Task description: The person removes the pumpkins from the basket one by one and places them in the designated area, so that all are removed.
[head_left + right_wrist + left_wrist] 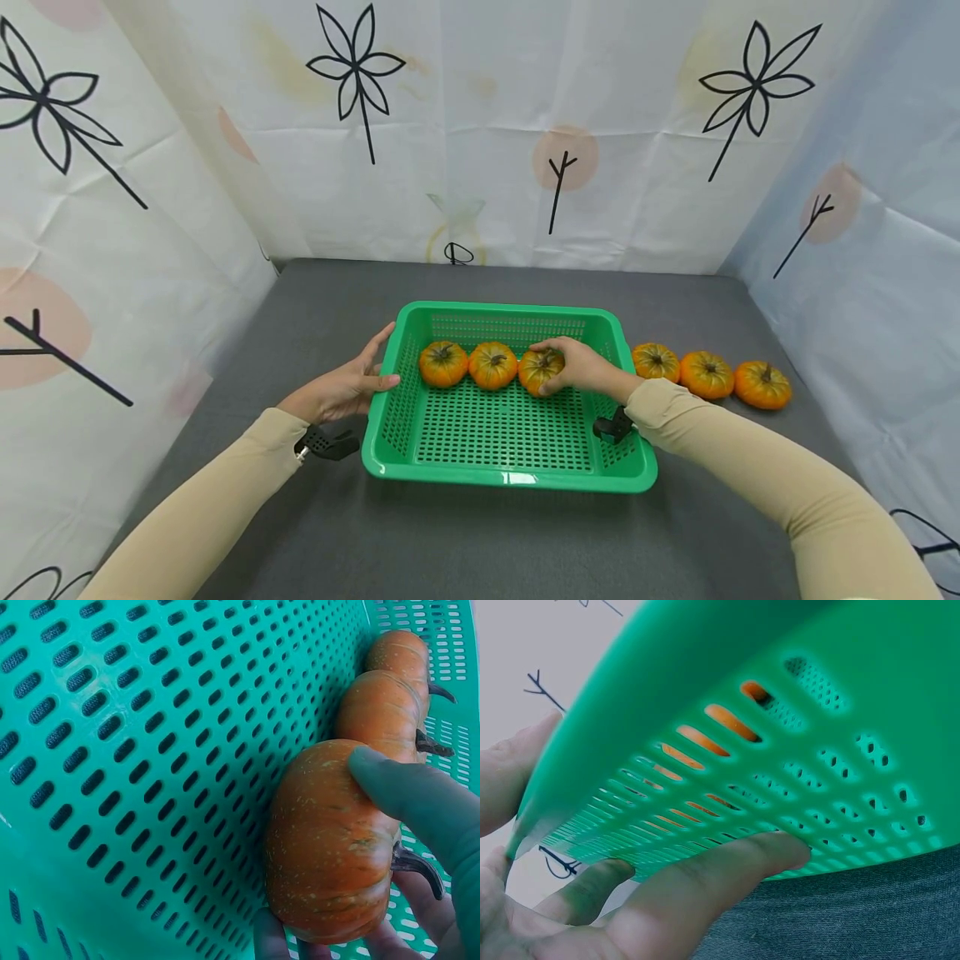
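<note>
My right hand [584, 367] grips a small orange pumpkin [330, 847] inside the green plastic basket [510, 479], thumb on one side and fingers round the other. Its curved dark stem pokes out beside the palm in the right wrist view. Two more pumpkins, one in the middle [492, 366] and one at the left [443, 364], sit in a row with it along the basket's far half. At the basket's left end my left hand [347, 385] holds the rim, with fingers [705, 885] against the slotted outer wall.
Outside the basket, to its right, three more pumpkins stand in a slanting row: a near-basket pumpkin [656, 362], a middle pumpkin [707, 375] and an outer pumpkin [762, 385]. My right forearm passes close in front of them. Printed white cloth [495, 192] surrounds the grey table [480, 542].
</note>
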`<state>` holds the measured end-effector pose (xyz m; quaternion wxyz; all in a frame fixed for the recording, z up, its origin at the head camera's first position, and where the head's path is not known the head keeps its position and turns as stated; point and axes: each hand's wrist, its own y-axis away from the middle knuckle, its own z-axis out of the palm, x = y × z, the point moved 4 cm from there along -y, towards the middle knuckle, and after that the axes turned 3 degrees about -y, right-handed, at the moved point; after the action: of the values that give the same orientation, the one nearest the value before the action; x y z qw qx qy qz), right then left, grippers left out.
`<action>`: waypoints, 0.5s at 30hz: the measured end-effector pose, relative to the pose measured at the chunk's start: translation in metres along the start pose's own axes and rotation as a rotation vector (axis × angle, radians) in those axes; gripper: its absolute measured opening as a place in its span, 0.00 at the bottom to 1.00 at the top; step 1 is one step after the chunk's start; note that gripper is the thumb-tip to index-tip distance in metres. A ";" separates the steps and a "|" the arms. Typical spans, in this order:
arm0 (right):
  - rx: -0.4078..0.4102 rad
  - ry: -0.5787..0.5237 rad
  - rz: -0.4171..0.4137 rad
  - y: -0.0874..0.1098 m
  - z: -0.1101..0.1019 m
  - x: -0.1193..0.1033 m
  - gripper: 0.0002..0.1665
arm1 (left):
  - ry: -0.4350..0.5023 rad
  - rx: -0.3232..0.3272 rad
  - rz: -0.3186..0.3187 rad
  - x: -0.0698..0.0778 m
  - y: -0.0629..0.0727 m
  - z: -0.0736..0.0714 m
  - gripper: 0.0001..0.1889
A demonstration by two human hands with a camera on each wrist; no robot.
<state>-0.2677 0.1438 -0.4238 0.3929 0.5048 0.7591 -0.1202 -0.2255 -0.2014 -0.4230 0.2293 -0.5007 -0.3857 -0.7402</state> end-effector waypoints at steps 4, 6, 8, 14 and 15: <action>-0.006 0.001 -0.023 0.002 -0.001 -0.002 0.42 | -0.001 0.001 0.004 0.001 0.001 0.000 0.50; -0.009 0.005 -0.030 0.003 -0.001 -0.003 0.41 | -0.004 0.000 0.006 0.000 0.001 -0.001 0.51; -0.011 0.006 -0.030 0.003 0.000 -0.003 0.41 | -0.007 -0.001 0.007 0.000 0.001 -0.001 0.51; -0.013 -0.003 0.006 0.001 0.001 -0.001 0.41 | -0.009 -0.006 0.006 0.000 0.000 0.000 0.51; -0.013 -0.002 0.012 0.002 0.000 -0.001 0.41 | -0.009 -0.008 0.006 0.000 0.000 0.000 0.52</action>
<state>-0.2661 0.1440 -0.4231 0.3978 0.5069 0.7562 -0.1136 -0.2253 -0.2017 -0.4228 0.2278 -0.5062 -0.3821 -0.7388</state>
